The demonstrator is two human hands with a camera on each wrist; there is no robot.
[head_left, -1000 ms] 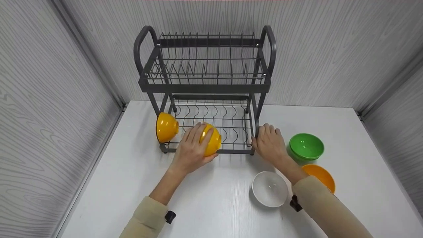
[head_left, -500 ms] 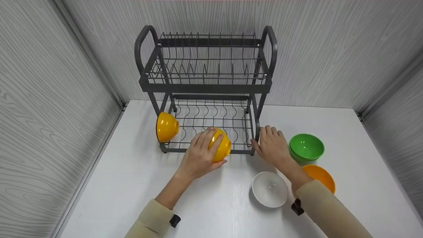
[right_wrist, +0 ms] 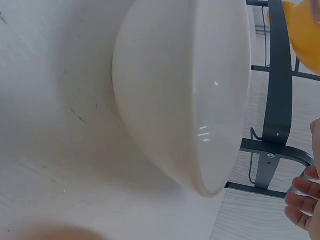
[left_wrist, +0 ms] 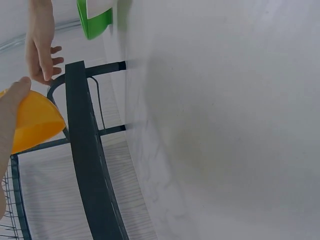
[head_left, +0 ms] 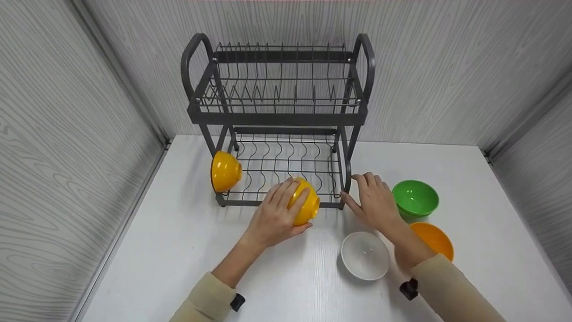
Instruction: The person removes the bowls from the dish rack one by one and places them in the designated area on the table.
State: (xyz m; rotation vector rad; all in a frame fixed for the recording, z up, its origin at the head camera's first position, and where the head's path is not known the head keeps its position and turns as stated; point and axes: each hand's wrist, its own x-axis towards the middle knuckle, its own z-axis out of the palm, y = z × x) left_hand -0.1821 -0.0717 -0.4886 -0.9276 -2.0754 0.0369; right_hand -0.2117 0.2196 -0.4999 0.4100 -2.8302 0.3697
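My left hand [head_left: 277,212] grips a yellow bowl [head_left: 308,205] tipped on its side, its foot facing right, over the front edge of the dark two-tier dish rack [head_left: 277,119]. The left wrist view shows my thumb on the outside of this bowl [left_wrist: 37,122]. A second yellow bowl [head_left: 225,172] stands on its side at the lower tier's left end. My right hand [head_left: 375,201] holds nothing; its fingers are spread beside the rack's lower right side, thumb near the front corner post.
A white bowl [head_left: 365,256] sits upright on the table [head_left: 147,250] in front of my right wrist. Further right are stacked green bowls [head_left: 415,197] and an orange bowl [head_left: 432,241], partly hidden by my right forearm. Panel walls [head_left: 447,67] enclose the back and sides.
My left hand has drawn the yellow bowl right and toward me, off the lower tier to its front edge. My right hand has loosened from the rack's side and shifted slightly right.
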